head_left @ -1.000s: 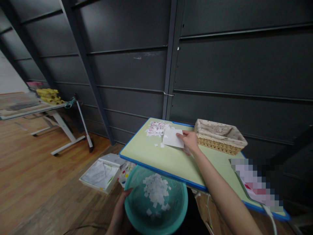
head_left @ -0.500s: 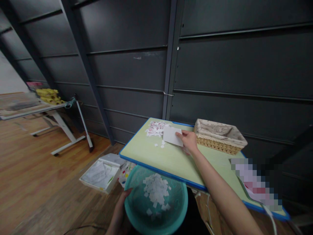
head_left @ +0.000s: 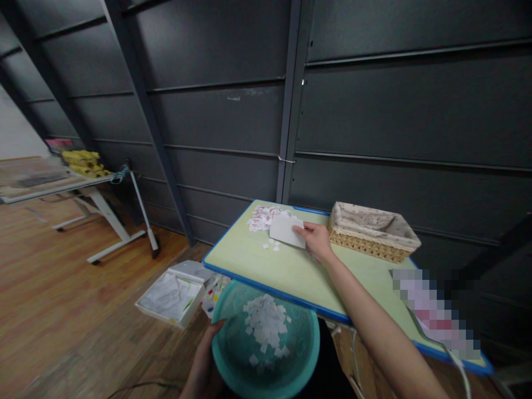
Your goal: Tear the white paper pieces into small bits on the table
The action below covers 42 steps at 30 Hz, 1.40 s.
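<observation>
My right hand [head_left: 318,241] pinches a white card [head_left: 286,230] by its right end and holds it tilted over the light green table [head_left: 249,269]. Just behind the card lies a pile of small paper scraps [head_left: 262,217], some with pinkish marks. A few loose white pieces [head_left: 271,245] rest in front of the card. Below the table edge, my left hand [head_left: 209,343] grips the left rim of a teal plastic basket [head_left: 302,371]. Many small white paper squares [head_left: 266,321] are heaped inside it.
A woven basket with a cloth lining [head_left: 369,244] stands at the table's back right. A pixelated flat item [head_left: 436,316] lies at the right end. On the floor to the left is a white open box [head_left: 172,296]. A dark panelled wall [head_left: 224,122] rises behind the table.
My right hand and the card have shifted slightly left, closer to the scrap pile. More of the loose pieces now show in front of the card. My left hand and the teal basket stay put.
</observation>
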### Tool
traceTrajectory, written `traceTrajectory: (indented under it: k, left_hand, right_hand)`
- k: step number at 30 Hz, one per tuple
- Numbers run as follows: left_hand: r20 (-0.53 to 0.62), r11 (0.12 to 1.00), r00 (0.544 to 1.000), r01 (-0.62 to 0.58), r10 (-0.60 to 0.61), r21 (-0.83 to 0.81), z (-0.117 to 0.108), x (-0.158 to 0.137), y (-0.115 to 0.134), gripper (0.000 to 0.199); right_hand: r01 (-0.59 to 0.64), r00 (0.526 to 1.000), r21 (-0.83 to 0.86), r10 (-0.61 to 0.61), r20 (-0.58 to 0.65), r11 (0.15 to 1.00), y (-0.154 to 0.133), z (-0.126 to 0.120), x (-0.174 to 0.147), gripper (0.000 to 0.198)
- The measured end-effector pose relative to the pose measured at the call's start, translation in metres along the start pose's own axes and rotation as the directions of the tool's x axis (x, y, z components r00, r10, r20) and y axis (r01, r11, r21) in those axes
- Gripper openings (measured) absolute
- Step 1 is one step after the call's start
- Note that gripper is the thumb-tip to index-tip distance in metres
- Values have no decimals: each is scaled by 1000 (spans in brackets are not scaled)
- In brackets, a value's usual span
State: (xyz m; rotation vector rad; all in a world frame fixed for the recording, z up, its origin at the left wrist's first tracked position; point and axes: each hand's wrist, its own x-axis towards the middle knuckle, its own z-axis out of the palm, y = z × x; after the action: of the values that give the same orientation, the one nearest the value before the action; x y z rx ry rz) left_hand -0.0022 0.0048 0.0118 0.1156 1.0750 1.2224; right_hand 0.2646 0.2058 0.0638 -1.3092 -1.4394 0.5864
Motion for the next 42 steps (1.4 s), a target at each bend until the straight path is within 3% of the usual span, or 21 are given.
traceTrajectory:
  k: [7, 12, 17, 26, 29, 34, 37, 42]
  left_hand:
    - [-6, 1000, 1000, -1, 1, 4, 1, -5, -2, 27]
    - [-22, 1000, 1000, -14, 14, 15, 3, -5, 0, 30]
    - [4, 999, 1000, -7, 7, 35, 2, -4, -1, 27]
    - [19, 1000, 1000, 11, -11, -9, 3, -6, -1, 18]
    - [32, 1000, 999, 1, -1, 0, 5, -7, -1, 16]
    - [36, 999, 999, 30, -28, -37, 6, -9, -1, 41]
    - [48, 998, 998, 52, -50, -47, 5, -8, -1, 56]
    - [19, 999, 1000, 12, -11, -49, 4, -5, -1, 56]
  right_hand:
    - [-91, 995, 100, 88, 35, 991, -4, -2, -1, 49]
    - [-101, 993, 49, 104, -55, 994, -14, -19, 2, 39]
    - [-139, 990, 11, 139, 25, 990, -16, -31, 3, 31]
    - [-225, 971, 111, 213, 110, 968, -12, -33, 6, 28]
    - [-241, 970, 184, 228, 88, 953, -14, -33, 5, 30]
    - [-245, 964, 140, 226, 139, 959, -23, -30, 0, 27]
    - [-281, 953, 215, 246, 178, 935, -30, -28, -5, 25]
    - [-312, 938, 221, 262, 227, 924, -36, -26, -9, 22]
